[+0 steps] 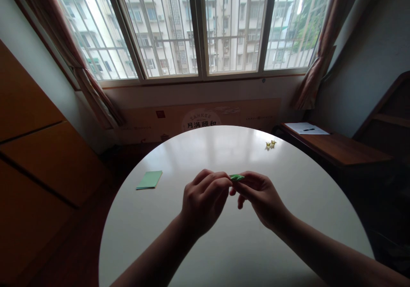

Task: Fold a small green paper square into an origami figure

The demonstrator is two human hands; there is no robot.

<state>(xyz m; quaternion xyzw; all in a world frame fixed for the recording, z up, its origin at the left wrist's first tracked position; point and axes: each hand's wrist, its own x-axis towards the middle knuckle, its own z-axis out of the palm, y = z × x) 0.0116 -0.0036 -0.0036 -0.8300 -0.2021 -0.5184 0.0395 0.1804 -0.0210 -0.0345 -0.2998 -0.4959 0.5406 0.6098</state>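
Observation:
Between my two hands, above the middle of the white round table (pixel 160 240), is a small green folded paper (pixel 237 177). My left hand (pixel 207 199) pinches its left end with thumb and fingertips. The right end is gripped by my right hand (pixel 258 193), thumb against the index finger, the other fingers curled below. My fingers cover part of the paper, so its full shape is hidden. On the table to the left lies a stack of light green square paper (pixel 150 180).
Two small yellowish folded paper pieces (pixel 270 144) sit near the table's far right edge. Beyond it stands a wooden side table (pixel 355 148) with a white sheet (pixel 296 128) and a pen (pixel 309 129). A wooden cabinet (pixel 35 171) is on the left, a barred window (pixel 179 35) ahead.

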